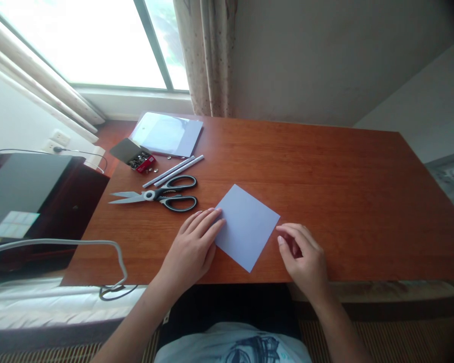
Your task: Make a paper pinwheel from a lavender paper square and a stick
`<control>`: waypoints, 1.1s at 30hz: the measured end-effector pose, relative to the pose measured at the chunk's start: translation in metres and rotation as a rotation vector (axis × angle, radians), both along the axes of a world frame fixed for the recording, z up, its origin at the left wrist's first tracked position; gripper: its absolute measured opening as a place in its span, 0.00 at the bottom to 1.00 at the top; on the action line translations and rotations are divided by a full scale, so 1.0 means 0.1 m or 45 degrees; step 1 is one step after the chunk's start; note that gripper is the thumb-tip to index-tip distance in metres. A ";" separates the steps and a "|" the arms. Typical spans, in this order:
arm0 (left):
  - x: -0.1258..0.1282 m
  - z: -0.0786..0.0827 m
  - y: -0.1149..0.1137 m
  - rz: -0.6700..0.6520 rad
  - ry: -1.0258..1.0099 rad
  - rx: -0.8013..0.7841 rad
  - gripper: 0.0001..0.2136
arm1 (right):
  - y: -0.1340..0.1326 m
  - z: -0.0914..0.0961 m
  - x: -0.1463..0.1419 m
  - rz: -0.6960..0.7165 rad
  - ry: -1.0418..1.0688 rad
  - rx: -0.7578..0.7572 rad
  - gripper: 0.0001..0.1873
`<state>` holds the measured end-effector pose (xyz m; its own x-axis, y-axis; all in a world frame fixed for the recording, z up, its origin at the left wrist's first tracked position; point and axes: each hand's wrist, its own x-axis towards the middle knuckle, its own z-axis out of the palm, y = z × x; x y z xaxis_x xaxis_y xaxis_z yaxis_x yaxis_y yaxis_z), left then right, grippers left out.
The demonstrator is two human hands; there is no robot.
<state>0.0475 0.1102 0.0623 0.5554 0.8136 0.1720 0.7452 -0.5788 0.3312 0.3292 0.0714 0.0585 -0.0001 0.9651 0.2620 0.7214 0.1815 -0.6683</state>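
A square sheet of pale bluish-white paper (246, 229) lies flat on the table, turned so its corners point left, right, near and far. My left hand (194, 247) rests with outstretched fingers on its left corner, covering that corner. Just beside the right corner is my right hand (302, 252), its fingers bent and a gap between thumb and forefinger, with nothing visible in it. Kitchen scissors (151, 195) with black and grey handles lie beyond my left hand, blades slightly apart and pointing left.
Two thin rolled paper sticks (179, 170) lie behind the scissors. A small red box (146, 164) holds shiny metal pieces, with several loose ones nearby. A clear-wrapped paper pack (166, 133) lies at the back of the brown table (344, 186). A white cable (98, 242) crosses the left edge.
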 end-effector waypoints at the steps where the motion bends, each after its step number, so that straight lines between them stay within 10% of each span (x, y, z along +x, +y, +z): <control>1: 0.00 0.00 -0.01 -0.001 0.011 -0.001 0.23 | -0.01 0.00 -0.01 0.069 -0.023 0.040 0.10; 10: -0.03 0.07 -0.13 0.025 0.035 -0.042 0.23 | -0.20 0.11 -0.10 0.704 -0.470 -0.061 0.34; 21: -0.08 0.05 -0.27 0.012 -0.010 -0.022 0.24 | -0.35 0.03 -0.10 0.609 -0.437 0.094 0.14; 33: -0.08 0.03 -0.27 0.007 -0.045 -0.015 0.21 | -0.40 0.02 -0.10 0.570 -0.356 0.102 0.15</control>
